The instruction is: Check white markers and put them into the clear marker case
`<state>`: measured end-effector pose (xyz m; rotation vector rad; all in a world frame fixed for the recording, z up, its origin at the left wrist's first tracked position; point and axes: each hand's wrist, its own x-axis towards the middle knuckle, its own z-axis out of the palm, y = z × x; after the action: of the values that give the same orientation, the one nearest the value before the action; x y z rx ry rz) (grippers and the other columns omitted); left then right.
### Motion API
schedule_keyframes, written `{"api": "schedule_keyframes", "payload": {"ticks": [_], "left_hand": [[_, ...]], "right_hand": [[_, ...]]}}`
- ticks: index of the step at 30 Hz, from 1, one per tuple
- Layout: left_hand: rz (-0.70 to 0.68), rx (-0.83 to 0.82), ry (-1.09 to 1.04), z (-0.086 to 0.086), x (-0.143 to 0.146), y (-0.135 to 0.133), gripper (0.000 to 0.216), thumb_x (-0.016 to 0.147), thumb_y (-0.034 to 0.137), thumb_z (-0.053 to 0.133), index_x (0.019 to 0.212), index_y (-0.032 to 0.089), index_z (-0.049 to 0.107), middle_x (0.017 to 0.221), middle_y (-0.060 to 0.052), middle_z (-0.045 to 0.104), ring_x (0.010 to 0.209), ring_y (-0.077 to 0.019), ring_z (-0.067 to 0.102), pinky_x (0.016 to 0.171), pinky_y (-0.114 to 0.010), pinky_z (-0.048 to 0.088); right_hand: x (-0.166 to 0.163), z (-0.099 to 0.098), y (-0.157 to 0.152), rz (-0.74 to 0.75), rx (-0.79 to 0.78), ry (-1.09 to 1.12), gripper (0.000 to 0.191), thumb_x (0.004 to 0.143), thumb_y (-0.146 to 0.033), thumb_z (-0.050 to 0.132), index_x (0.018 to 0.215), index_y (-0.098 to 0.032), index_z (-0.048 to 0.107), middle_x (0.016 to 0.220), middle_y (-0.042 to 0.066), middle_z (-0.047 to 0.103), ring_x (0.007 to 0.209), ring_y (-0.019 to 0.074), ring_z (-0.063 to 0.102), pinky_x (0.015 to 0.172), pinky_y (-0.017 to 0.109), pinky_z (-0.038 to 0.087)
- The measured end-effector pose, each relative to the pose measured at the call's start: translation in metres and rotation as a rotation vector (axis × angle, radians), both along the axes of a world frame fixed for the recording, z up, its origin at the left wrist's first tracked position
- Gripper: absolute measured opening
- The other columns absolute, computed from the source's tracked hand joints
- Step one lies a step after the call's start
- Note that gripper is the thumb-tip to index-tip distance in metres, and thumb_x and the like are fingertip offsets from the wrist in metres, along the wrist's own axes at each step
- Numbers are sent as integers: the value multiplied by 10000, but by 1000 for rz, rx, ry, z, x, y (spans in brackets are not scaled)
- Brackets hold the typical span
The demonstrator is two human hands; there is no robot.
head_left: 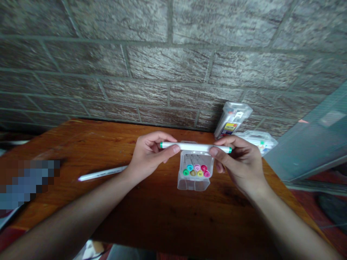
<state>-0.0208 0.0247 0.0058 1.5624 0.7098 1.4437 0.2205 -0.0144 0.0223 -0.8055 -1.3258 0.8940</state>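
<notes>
A white marker (193, 146) with green ends is held level between my two hands, above the table. My left hand (151, 153) pinches it near its left end with thumb and fingers. Near the other end, my right hand (240, 160) grips it the same way. Just below and behind the marker stands an open clear plastic case (193, 184). Several markers (196, 170) sit in it, their round ends green, blue, pink, red, brown and yellow. Another white marker (101, 173) with a purple tip lies on the table, left of the case, partly hidden by my left wrist.
The wooden table (162, 213) meets a stone-block wall (168, 65). At the back right, a tall clear case (233, 117) leans by the wall, beside another clear case (267, 141). A grey panel (311, 133) rises past the table's right edge.
</notes>
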Motion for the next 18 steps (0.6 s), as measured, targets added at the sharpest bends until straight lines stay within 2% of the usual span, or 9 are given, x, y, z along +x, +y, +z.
{"api": "schedule_keyframes", "payload": {"ticks": [5,8,13,18], "left_hand": [[-39,-25,-29,-4,-3,3,162,851,319,889,947,202,832,604,11,675,463,-83,543,445,-206,420],[-43,-43,-45,-4,-5,4,185,852,336,887,976,205,846,676,-13,725,471,-87,552,451,-223,437],[-78,-50,-98,-4,-6,5,141,882,277,861,1012,223,862,761,-30,775,488,-77,573,473,-215,458],[-96,-58,-122,-4,-6,6,139,905,238,841,1041,239,871,780,-32,793,488,-59,570,489,-198,461]], "right_hand": [[3,-1,1,15,-39,38,138,833,-256,916,906,-221,805,631,-21,722,382,78,566,362,188,448],[3,-1,0,14,-60,57,140,840,-275,911,929,-223,816,672,-6,758,380,79,566,359,190,453],[3,-1,0,29,-70,86,129,853,-283,902,944,-225,831,652,-12,761,377,75,557,368,184,456],[3,-2,2,36,-66,98,133,862,-305,895,966,-231,856,714,15,807,375,69,561,370,180,469]]}}
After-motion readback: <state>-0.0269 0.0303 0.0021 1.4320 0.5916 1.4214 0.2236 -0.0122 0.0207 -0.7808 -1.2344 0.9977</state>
